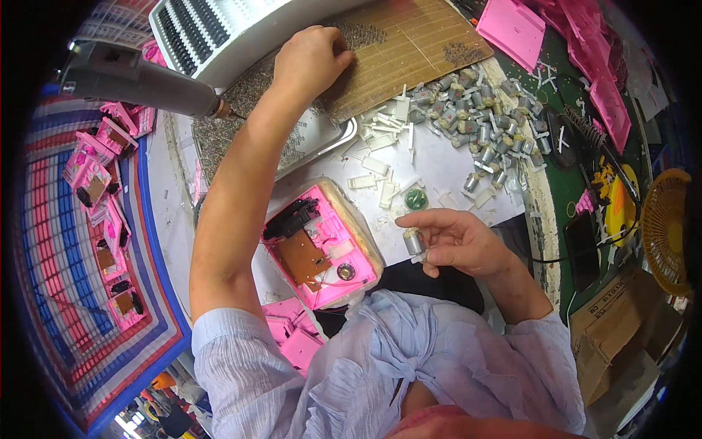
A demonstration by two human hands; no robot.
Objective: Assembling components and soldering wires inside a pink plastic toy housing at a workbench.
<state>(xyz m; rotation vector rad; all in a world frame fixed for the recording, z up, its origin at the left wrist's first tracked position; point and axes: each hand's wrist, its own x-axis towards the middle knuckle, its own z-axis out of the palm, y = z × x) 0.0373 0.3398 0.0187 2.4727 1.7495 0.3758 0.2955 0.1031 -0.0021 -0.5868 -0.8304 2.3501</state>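
Note:
My right hand (464, 241) holds a small silver motor (414, 241) between thumb and fingers, with a white piece at its lower end. My left hand (311, 62) is curled over a heap of small screws (362, 33) on a cardboard sheet (409, 44). Whatever its fingertips pinch is hidden. Between my arms lies an open pink plastic housing (358, 263) on a padded block. Inside it are a brown circuit board (298, 257), a black part (292, 218), a round metal part (346, 272) and thin wires.
A grey power screwdriver (146, 80) points in from the left. Many small motors (468, 110) and white plastic pieces (376, 164) lie beyond the housing, near a round green item (416, 199). Finished-looking pink housings (95, 175) line the left; a phone (581, 252) lies right.

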